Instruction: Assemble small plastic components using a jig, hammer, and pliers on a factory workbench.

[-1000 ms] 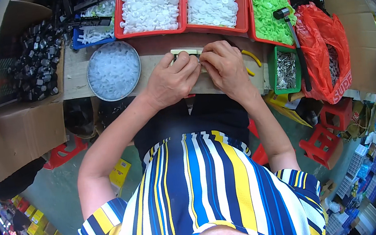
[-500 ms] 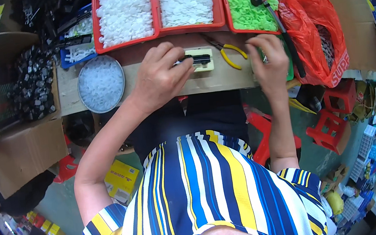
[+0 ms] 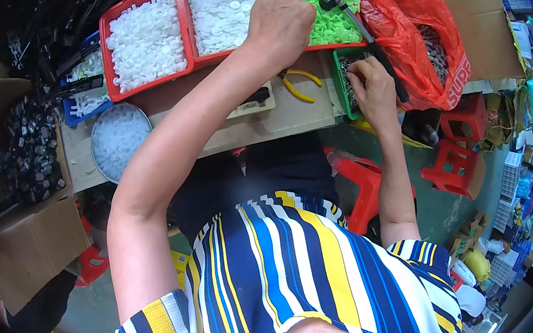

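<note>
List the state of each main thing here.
Left hand: fingers bent at red trays, grip unclear
Right hand: fingers curled at green bin, grip unclear
Pliers: handles spread
Cream block: bearing black part, partly hidden
Red trays: filled
Round bowl: filled
Red bag: open
Cardboard box: open, filled
Hammer: lying slantwise

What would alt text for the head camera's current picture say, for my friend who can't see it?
A person's left hand is at red trays of white pieces and green pieces, while the right hand is at a green box of small metal parts. Yellow-handled pliers lie on the table.
</note>
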Motion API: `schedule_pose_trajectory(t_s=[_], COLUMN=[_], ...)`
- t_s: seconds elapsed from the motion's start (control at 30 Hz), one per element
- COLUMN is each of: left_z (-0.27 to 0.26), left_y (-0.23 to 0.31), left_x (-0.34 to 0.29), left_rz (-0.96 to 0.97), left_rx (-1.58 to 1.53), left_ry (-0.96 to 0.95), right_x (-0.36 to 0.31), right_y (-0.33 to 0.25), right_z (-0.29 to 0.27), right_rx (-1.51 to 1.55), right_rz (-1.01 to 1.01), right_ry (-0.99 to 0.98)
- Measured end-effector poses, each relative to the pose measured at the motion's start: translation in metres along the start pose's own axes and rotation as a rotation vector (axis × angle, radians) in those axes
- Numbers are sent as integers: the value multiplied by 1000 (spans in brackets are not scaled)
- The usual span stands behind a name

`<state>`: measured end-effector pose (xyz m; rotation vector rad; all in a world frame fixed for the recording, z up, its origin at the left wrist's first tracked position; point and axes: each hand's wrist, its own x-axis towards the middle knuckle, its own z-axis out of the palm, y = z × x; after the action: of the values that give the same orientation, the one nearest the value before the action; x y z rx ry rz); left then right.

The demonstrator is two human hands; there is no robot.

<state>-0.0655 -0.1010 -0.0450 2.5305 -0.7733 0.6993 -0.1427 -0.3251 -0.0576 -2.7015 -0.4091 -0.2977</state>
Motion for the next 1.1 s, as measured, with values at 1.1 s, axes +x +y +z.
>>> schedule_pose_trajectory(t_s=[1.1], left_z=[-54], left_y=[27], left_x=[-96], left_rz=[-1150], left_rx=[-2204], left_ry=[91], right_x=[27], right_y=[-118], right_z=[18], right_rx=[781], right_rz=[-46], right_ry=[267])
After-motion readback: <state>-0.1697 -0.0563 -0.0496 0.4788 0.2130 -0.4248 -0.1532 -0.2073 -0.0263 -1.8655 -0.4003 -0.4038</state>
